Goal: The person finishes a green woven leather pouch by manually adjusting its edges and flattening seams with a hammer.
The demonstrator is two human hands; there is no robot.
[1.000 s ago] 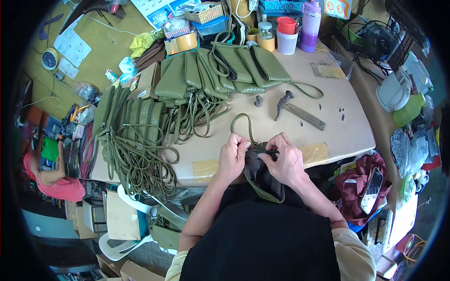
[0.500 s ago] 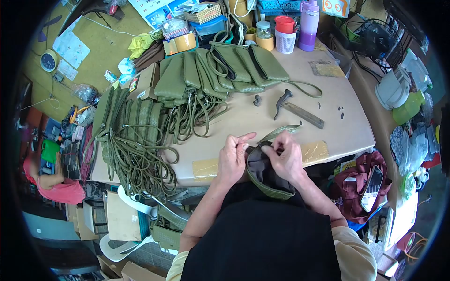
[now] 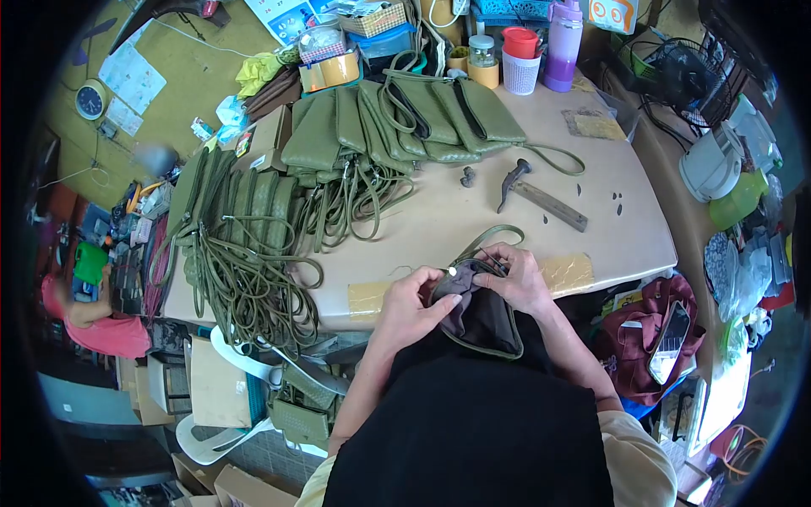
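An olive-green pouch point(image 3: 487, 322) with a dark lining is held mouth-up at the table's near edge, against the black apron. My left hand point(image 3: 411, 308) grips its left rim, thumb pressed on the lining and fingers at the outer side. At the upper right rim, my right hand point(image 3: 517, 281) pinches the edge, its fingertips partly inside the mouth. A looped green strap point(image 3: 498, 230) reaches from the pouch onto the tabletop. Beyond the hands lies a hammer point(image 3: 541, 198) with a wooden handle, beside a small dark metal piece point(image 3: 467, 177).
Several finished-looking green pouches point(image 3: 405, 122) lie overlapped at the back. More pouches with a tangle of straps point(image 3: 245, 253) cover the table's left side. A purple bottle point(image 3: 561, 46) and a white cup point(image 3: 519, 74) stand behind. Another person point(image 3: 101, 325) is at far left.
My left hand has opened its pointing forefinger inward and shifted down-left along the rim, thumb now on the lining. The pouch mouth faces me more, and its strap stands in a wider loop.
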